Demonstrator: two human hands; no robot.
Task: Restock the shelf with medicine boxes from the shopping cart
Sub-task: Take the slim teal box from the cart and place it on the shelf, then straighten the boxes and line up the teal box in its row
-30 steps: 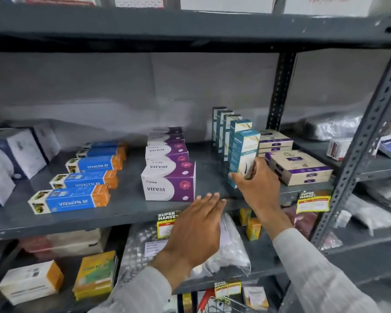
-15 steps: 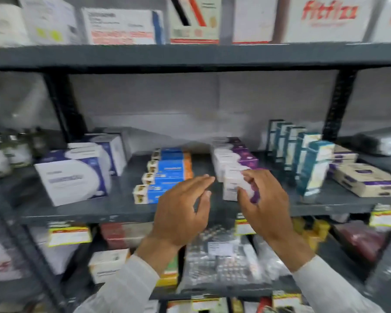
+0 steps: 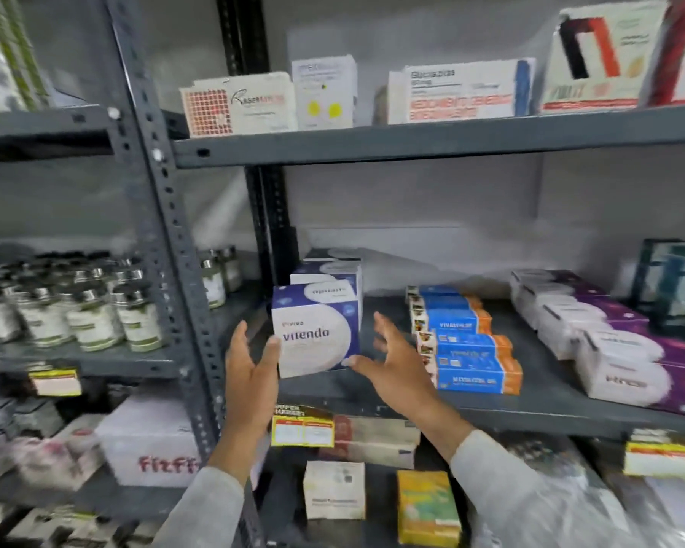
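Note:
A blue-and-white medicine box stands at the front of a short row of like boxes on the grey middle shelf, at its left end. My left hand is at the box's left side, fingers spread, thumb resting on its left edge. My right hand is at its right side, fingers apart, thumb tip touching the lower right corner. Neither hand is wrapped around the box. The shopping cart is out of view.
Blue-and-orange boxes, purple-and-white boxes and teal boxes fill the shelf to the right. A perforated upright post stands just left of my left hand, with bottles beyond it. More boxes sit on the shelf above.
The view has swung left along the shelf. Both hands moved from the teal and purple boxes to either side of the blue-and-white box at the left end.

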